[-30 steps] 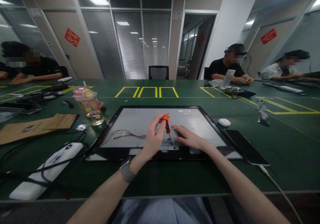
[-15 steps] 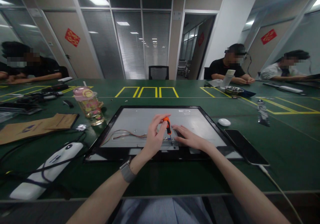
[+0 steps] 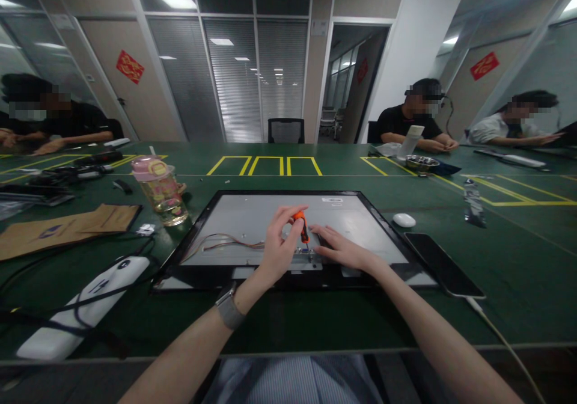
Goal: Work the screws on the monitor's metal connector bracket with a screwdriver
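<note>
A flat display panel (image 3: 225, 216) with a black frame and a grey metal back lies on the table in front of me. My left hand (image 3: 280, 238) has its fingers closed around the handle of an orange and black screwdriver (image 3: 303, 228). The screwdriver stands nearly upright, its tip down at a small metal bracket (image 3: 315, 266) near the panel's front edge. My right hand (image 3: 345, 249) rests on the panel just right of the screwdriver, fingers stretched out and holding nothing. Thin coloured wires (image 3: 220, 240) run across the panel to the left of my left hand.
To the left stand a pink-lidded bottle (image 3: 160, 190), a brown paper bag (image 3: 67, 229) and a white power bank-like device (image 3: 90, 308) with black cables. On the right lie a phone (image 3: 444, 266) on a cable and a white case (image 3: 404, 220). Several people sit across the table.
The screwdriver's handle has turned slightly in my left hand. Both hands stay in place. At the far right, a person has raised a dark object a little.
</note>
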Tool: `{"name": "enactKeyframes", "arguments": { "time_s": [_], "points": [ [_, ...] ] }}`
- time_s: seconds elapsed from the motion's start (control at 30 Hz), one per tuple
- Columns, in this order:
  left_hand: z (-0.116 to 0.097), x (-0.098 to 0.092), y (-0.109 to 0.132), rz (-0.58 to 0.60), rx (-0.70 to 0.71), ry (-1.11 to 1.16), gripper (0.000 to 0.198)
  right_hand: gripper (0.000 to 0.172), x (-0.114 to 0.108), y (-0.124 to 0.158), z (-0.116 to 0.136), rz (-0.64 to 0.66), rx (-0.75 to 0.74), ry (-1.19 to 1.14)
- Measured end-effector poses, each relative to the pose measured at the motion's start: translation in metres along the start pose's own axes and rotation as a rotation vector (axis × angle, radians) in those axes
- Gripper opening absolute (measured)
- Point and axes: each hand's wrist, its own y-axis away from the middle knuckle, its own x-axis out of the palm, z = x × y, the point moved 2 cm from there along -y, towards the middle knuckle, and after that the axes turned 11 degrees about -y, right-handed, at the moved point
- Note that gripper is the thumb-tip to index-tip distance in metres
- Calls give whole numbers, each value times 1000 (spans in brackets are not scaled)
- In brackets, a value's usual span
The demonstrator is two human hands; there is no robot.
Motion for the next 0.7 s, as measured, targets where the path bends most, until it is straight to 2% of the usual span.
{"name": "enactKeyframes", "arguments": {
  "time_s": [0.2, 0.43, 0.6, 0.7],
  "points": [
    [2, 0, -1, -59, 22, -49, 21, 66, 1, -2, -4, 11, 19, 0],
    [-1, 1, -1, 69, -8, 83, 29, 61, 1, -2, -3, 9, -21, 10],
    [-2, -1, -1, -14, 64, -50, 22, 60, 1, -1, -1, -3, -18, -1],
    [-4, -1, 0, -12, 57, -43, 25, 61, 1, -1, -3, 1, -9, 2]
  ]
}}
